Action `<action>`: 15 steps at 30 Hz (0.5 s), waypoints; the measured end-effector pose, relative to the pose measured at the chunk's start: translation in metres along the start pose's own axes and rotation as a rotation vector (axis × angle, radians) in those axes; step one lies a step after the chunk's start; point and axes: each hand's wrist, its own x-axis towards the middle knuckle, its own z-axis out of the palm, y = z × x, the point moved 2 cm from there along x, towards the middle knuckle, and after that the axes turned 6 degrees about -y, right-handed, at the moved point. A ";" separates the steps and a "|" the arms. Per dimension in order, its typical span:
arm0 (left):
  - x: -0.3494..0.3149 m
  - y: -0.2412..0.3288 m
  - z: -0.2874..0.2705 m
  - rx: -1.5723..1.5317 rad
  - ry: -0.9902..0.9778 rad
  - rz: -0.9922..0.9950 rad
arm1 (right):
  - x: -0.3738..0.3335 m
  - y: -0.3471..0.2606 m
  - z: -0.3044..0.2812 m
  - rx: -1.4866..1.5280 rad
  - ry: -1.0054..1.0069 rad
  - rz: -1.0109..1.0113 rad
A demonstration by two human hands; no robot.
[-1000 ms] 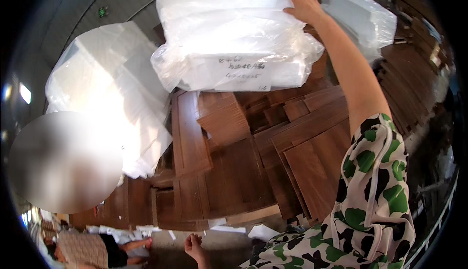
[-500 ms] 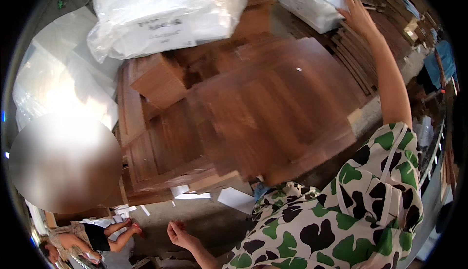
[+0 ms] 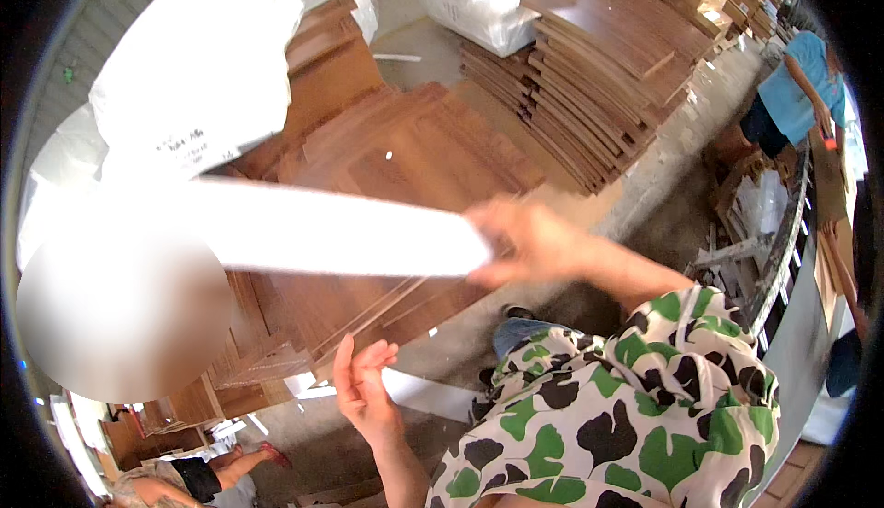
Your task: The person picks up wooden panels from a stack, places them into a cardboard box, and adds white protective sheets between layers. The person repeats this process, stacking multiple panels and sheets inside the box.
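right hand (image 3: 527,243): clamped on long white strip (image 3: 345,234), one end | left hand (image 3: 370,396): fingers loosely spread, empty | brown panels (image 3: 447,153) behind

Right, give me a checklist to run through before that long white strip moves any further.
1. Right hand gripping the long, flat white strip at one end: ok.
2. Left hand free, fingers raised: ok.
3. Strip's far end apart from the white plastic-wrapped bundle: cannot tell, lost in glare and blur.
4. Reddish-brown flat wooden panel free of scraps: not ok, a small white scrap lies on it.
5. Person in light-blue shirt apart from the strip: ok.
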 end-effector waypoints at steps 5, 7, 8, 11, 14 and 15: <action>0.035 -0.026 0.098 -0.041 0.238 -0.105 | 0.003 0.033 -0.009 0.096 -0.251 -0.333; 0.053 -0.031 0.146 -0.163 0.372 -0.103 | 0.008 0.072 -0.036 0.217 -0.306 -0.411; 0.065 -0.034 0.159 -0.150 0.344 -0.113 | 0.017 0.095 -0.061 0.246 -0.288 -0.423; 0.078 -0.054 0.185 -0.157 0.677 -0.147 | 0.030 0.200 -0.101 0.087 -0.109 -0.245; 0.092 -0.077 0.203 -0.320 0.851 -0.187 | 0.061 0.305 -0.147 0.307 0.040 0.168; 0.102 -0.075 0.218 -0.271 0.830 -0.172 | 0.066 0.343 -0.168 0.189 0.119 0.176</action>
